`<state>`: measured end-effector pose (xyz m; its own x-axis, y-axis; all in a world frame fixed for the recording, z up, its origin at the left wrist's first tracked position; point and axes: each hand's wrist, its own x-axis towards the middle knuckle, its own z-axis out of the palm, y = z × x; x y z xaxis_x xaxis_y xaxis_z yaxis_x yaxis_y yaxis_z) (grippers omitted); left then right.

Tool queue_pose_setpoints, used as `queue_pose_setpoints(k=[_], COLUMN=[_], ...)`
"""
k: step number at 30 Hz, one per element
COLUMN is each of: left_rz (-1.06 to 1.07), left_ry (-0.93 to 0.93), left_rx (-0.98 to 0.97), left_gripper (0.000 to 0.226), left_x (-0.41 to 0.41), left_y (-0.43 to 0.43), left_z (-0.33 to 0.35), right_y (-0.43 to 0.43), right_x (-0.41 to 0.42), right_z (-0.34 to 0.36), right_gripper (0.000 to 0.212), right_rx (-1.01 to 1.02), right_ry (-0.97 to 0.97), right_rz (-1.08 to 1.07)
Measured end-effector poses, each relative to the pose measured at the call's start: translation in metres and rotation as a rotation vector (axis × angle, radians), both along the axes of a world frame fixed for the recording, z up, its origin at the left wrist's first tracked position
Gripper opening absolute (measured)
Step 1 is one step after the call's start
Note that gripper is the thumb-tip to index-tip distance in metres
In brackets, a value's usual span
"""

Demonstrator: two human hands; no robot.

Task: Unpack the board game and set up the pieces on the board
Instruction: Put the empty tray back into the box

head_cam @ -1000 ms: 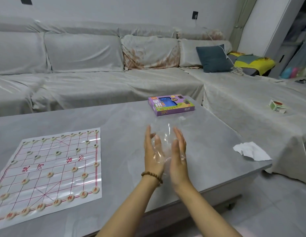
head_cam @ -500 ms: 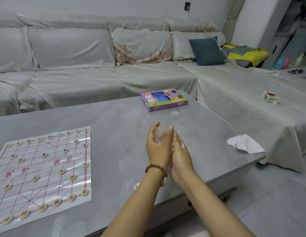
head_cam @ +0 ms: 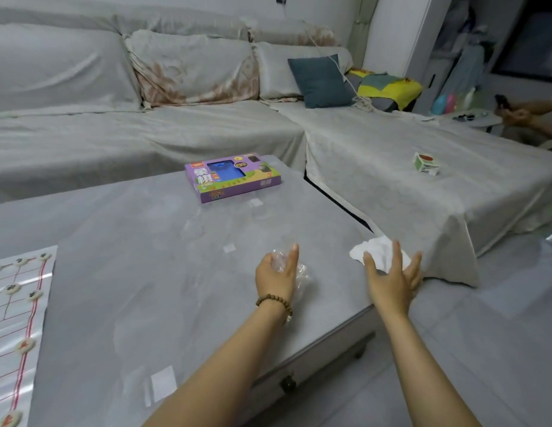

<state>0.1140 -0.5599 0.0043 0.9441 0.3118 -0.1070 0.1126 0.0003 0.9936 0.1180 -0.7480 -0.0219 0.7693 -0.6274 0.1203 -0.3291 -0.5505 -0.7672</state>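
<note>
Plastic wrap (head_cam: 301, 270), clear and crumpled, bunched in left hand (head_cam: 276, 280); fingers (head_cam: 294, 255) curled round it, wad showing between thumb and fingertips, just above counter (head_cam: 160, 272). Right hand (head_cam: 391, 282) holding nothing, fingers (head_cam: 397, 254) straight and spread wide over white tissue (head_cam: 376, 252) at counter's right edge; contact unclear. Board (head_cam: 18, 303) flat at left edge, round pieces (head_cam: 25, 345) on its lines. Purple game box (head_cam: 233, 177) at far side, well apart from both hands.

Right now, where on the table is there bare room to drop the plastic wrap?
The wide stretch of table between the board and the left hand holding the plastic wrap is mostly bare, also between that hand and the purple box. The right corner is taken: tissue under the right hand.
</note>
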Motion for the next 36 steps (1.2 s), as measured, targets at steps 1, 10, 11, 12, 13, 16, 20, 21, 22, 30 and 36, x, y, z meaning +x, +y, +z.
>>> queue_pose_setpoints(k=[1, 10, 11, 12, 13, 16, 20, 21, 22, 30, 36], left_rz=[0.018, 0.133, 0.146, 0.156, 0.161, 0.159, 0.143, 0.128, 0.109, 0.266, 0.533], left_ry=[0.013, 0.058, 0.055, 0.046, 0.041, 0.042, 0.108, 0.104, 0.087, -0.08, -0.268], left_rx=[0.01, -0.036, -0.052, -0.06, -0.06, -0.085, -0.244, -0.301, -0.349, -0.364, -0.388], left_gripper=[0.039, 0.033, 0.036, 0.038, 0.039, 0.042, 0.056, 0.054, 0.051, 0.031, 0.028], left_x=[0.002, 0.006, 0.005, 0.003, 0.001, -0.009, -0.029, -0.034, -0.039, -0.101, -0.168], left_y=[-0.001, 0.008, 0.013, 0.017, 0.022, 0.038, 0.062, 0.071, 0.082, 0.204, 0.319], left_z=[-0.005, 0.01, 0.012, 0.015, 0.018, 0.032, 0.058, 0.064, 0.07, 0.097, 0.133], right_y=[-0.002, 0.034, 0.043, 0.053, 0.064, 0.103, 0.155, 0.166, 0.178, 0.294, 0.424], right_x=[0.004, -0.012, -0.017, -0.023, -0.03, -0.05, -0.073, -0.079, -0.084, -0.127, -0.178], right_z=[-0.006, 0.022, 0.029, 0.036, 0.042, 0.059, 0.078, 0.085, 0.091, 0.105, 0.137], right_gripper=[0.062, 0.06, 0.054, 0.049, 0.047, 0.048, 0.045, 0.044, 0.044, 0.025, 0.04], right_rx=[-0.035, 0.06, 0.112, 0.135, 0.132, 0.088, 0.411, 0.475, 0.514, 0.56, 0.761], right_ry=[0.08, 0.006, -0.022, -0.042, -0.057, -0.092, -0.086, -0.093, -0.104, -0.224, -0.278], right_rz=[0.045, 0.331, 0.378, 0.427, 0.477, 0.638, 0.815, 0.833, 0.847, 1.024, 1.189])
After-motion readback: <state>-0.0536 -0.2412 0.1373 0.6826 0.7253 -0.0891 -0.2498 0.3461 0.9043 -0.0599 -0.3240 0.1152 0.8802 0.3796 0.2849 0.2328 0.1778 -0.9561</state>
